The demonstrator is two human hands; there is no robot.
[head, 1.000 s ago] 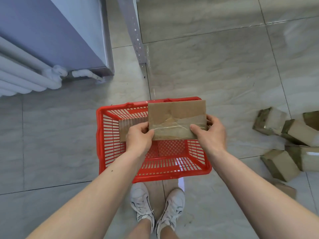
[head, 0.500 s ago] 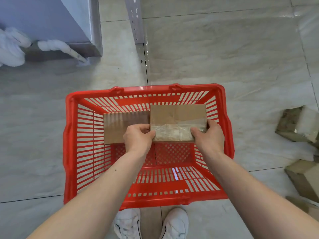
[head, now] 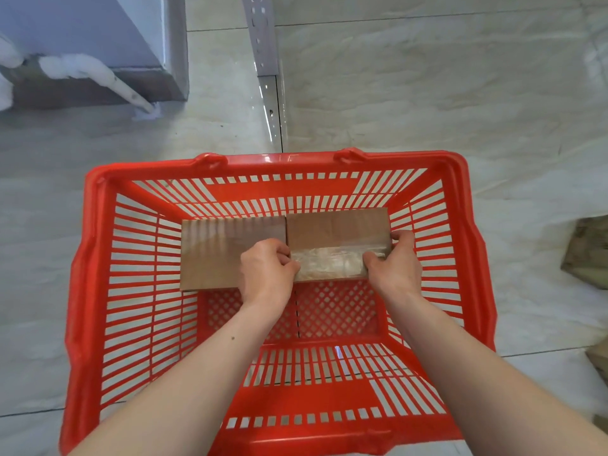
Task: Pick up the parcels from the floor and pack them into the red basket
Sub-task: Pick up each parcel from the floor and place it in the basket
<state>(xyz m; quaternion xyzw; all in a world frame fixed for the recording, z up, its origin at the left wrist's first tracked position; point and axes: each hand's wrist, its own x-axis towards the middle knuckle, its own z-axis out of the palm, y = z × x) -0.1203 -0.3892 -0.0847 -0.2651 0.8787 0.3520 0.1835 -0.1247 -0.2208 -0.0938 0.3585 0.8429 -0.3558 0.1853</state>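
Observation:
The red basket (head: 98, 258) stands on the tiled floor right below me. A brown cardboard parcel (head: 217, 255) lies inside it at the far left of the bottom. A second taped cardboard parcel (head: 335, 235) sits beside it on the right, down inside the basket. My left hand (head: 266, 271) grips that parcel's left end and my right hand (head: 394, 268) grips its right end. More parcels (head: 589, 251) lie on the floor at the right edge, partly cut off.
A grey metal shelf post (head: 263, 37) stands on the floor beyond the basket. A blue-grey cabinet base (head: 98, 60) and white insulated pipe (head: 79, 69) are at the upper left. Grey tiles surround the basket.
Both hands have lowered the taped parcel from above the rim down into the basket, next to the first parcel. My head has come closer, so the basket fills more of the view.

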